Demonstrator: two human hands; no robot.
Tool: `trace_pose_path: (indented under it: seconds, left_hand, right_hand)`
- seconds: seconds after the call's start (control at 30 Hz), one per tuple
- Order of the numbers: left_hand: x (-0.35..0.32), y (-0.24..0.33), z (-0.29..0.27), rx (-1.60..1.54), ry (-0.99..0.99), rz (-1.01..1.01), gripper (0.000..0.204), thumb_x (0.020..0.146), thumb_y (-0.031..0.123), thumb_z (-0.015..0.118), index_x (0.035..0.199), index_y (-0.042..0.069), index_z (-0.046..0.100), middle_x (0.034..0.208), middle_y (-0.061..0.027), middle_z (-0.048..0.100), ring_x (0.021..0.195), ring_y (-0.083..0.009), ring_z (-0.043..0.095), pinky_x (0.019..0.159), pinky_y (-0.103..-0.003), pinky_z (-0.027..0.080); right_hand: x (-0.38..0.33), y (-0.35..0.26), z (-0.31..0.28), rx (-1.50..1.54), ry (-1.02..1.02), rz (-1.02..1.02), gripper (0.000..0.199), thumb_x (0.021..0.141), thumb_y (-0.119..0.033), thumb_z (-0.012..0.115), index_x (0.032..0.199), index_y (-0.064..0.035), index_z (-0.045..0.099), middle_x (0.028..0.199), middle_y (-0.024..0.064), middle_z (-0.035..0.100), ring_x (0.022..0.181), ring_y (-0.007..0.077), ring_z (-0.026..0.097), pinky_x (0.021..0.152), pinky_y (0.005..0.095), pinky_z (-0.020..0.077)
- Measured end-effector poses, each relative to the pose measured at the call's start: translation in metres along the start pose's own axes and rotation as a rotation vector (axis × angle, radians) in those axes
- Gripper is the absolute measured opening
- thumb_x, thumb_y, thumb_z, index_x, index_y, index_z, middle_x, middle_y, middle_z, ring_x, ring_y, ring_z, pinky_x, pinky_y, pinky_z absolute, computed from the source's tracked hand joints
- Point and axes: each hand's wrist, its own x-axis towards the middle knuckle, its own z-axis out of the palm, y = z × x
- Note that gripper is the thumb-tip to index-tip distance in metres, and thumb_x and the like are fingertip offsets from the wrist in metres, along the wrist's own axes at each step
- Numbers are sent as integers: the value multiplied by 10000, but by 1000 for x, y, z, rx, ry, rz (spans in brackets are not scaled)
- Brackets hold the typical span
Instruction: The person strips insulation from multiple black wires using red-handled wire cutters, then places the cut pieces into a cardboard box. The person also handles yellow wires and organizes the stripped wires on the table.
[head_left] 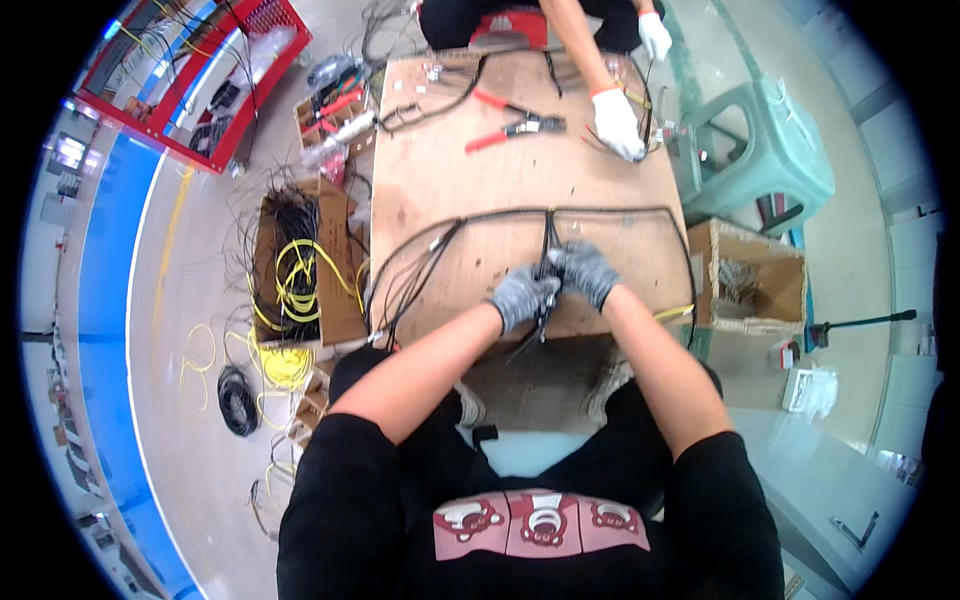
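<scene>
Fingers [535, 288] of the left hand [520, 296], in a grey knit glove, are curled tight around a bundle of black cables [546, 262] at the near edge of a plywood board [440, 180]. The right hand [585, 270], gloved alike, is closed on the same bundle just beside the left, the two gloves touching or nearly so — the exact contact cannot be told from this angle. From the grip, the bundle is seen to rise straight up the board and then split into two arms, one running left and one right, each bending back down toward the near edge. Loose thin wires [400, 275] are spread to the left of the hands, hanging partly off the board.

At the far end of the board, a second person's white-gloved hand [618, 122] is pressed onto more wiring, and red-handled pliers [515, 128] are laid between that hand and the board's middle. A cardboard box of black and yellow wire [295, 270] is set on the floor to the left — a smaller open carton [750, 275] stands to the right, near a pale green plastic stool [775, 140]. A red metal cart [200, 75] is visible at the upper left.
</scene>
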Motion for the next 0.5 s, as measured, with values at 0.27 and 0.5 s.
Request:
trace_pose_path:
  seconds: [0.27,0.5]
  left_hand:
    - [3,-16,-13,-72,-221,17,204,824,153,638,971,21,585,761,-9,596,632,-104,551,575,-247,471]
    - [1,-6,8,446,5,78,388,785,231,577,1061,-29,491,960,-254,580,930,-372,561,812,-403,442]
  right_hand:
    - [20,9,-3,-812,200,-294,230,781,-215,600,801,13,621,675,139,614,603,214,588,577,333,475]
    - [20,9,-7,-811,229,-400,183,803,-159,580,781,19,616,664,116,606,566,186,578,506,328,457]
